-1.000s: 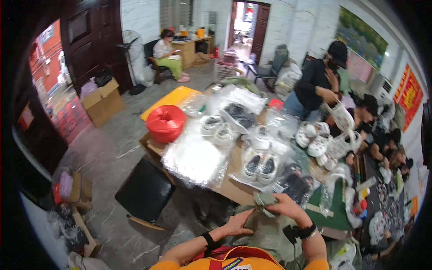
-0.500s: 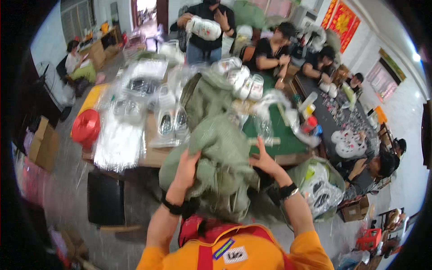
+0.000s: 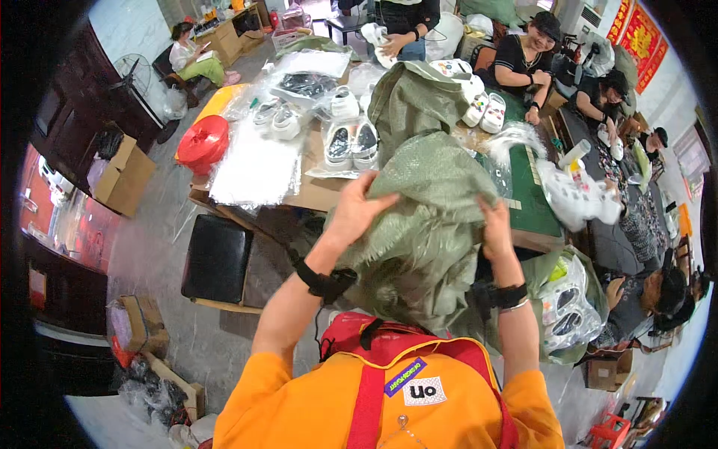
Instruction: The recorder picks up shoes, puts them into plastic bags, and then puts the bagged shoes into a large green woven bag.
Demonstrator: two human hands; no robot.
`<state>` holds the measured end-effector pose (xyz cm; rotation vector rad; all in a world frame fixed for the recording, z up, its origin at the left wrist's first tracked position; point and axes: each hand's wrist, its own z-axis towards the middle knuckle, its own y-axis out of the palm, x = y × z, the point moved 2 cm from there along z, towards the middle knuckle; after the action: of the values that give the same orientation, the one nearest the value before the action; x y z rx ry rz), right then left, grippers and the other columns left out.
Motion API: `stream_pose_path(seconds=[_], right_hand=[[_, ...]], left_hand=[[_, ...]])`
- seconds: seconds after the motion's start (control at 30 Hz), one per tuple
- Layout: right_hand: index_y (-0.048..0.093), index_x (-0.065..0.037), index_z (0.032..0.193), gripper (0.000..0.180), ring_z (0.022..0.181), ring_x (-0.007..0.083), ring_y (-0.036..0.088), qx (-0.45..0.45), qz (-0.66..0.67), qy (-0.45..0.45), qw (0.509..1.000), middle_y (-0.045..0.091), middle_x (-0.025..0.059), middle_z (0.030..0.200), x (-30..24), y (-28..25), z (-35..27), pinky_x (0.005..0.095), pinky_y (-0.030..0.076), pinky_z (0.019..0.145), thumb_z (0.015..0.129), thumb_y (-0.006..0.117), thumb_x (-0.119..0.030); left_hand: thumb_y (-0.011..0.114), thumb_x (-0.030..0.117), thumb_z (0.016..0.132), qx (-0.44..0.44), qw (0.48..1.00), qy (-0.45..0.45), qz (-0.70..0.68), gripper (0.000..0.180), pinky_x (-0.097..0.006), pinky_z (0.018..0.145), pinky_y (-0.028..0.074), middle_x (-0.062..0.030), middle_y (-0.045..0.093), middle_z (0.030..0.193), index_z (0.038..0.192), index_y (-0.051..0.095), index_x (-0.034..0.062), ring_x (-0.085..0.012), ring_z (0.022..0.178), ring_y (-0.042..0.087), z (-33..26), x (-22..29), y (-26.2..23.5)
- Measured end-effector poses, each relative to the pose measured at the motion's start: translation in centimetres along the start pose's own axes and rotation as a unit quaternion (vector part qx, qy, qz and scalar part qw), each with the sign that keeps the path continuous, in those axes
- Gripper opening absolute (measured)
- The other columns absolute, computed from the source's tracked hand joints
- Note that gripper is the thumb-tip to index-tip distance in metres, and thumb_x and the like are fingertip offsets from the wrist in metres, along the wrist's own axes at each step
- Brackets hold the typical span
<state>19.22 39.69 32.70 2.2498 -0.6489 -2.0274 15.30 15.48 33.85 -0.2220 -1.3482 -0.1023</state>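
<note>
While both hands' fingers clamp green woven sack.

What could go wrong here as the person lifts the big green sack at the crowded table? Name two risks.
1. Both hands, left hand and right hand, grip the large green woven sack high; it hides the table edge and might snag.
2. The sack hangs close to the pair of grey-and-white shoes on the brown wooden table and could sweep them off.

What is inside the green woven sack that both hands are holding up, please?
Its contents are hidden: the green woven sack is opaque, gripped by the left hand and right hand. Behind it, a wooden table bears small shoes.
</note>
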Motion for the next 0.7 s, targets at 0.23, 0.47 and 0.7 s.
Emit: stream_pose_path(seconds=[0.23, 0.47, 0.7], right_hand=[[0.054, -0.004, 0.085, 0.013, 0.064, 0.0038, 0.046, -0.073, -0.169, -0.114, 0.976, 0.053, -0.0039, 0.074, -1.7, 0.8, 0.8, 0.0187, 0.037, 0.059, 0.08, 0.058, -0.016], [0.043, -0.005, 0.115, 0.046, 0.077, 0.0145, 0.052, -0.185, -0.38, -0.327, 0.845, 0.058, 0.0042, 0.088, -2.6, 8.9, -2.4, 0.0268, 0.041, 0.068, 0.074, 0.062, -0.015], [0.057, -0.002, 0.097, 0.023, 0.07, 0.0137, 0.051, 0.023, -0.468, -0.226, 0.854, 0.058, 0.0065, 0.078, -5.8, 6.6, 2.0, 0.026, 0.04, 0.065, 0.075, 0.051, -0.005]], left_hand=[[0.061, 0.013, 0.076, 0.078, 0.986, 0.068, 0.133, 0.019, -0.022, 0.056, 0.037, 0.0016, 0.049, 0.064, 0.085, 0.054, -0.0016, -0.0066, 0.06, 0.041, -0.7, 1.8, -10.2], [0.054, 0.021, 0.082, 0.113, 0.982, 0.047, 0.145, 0.021, -0.021, 0.063, 0.038, 0.0023, 0.052, 0.069, 0.082, 0.056, -0.0004, -0.0051, 0.068, 0.045, 1.5, 3.1, -17.4], [0.061, 0.016, 0.075, 0.001, 0.951, 0.29, 0.103, 0.034, -0.028, 0.081, 0.04, -0.0067, 0.056, 0.1, 0.105, 0.051, 0.0048, -0.0161, 0.091, 0.052, 2.3, 8.0, -15.7]])
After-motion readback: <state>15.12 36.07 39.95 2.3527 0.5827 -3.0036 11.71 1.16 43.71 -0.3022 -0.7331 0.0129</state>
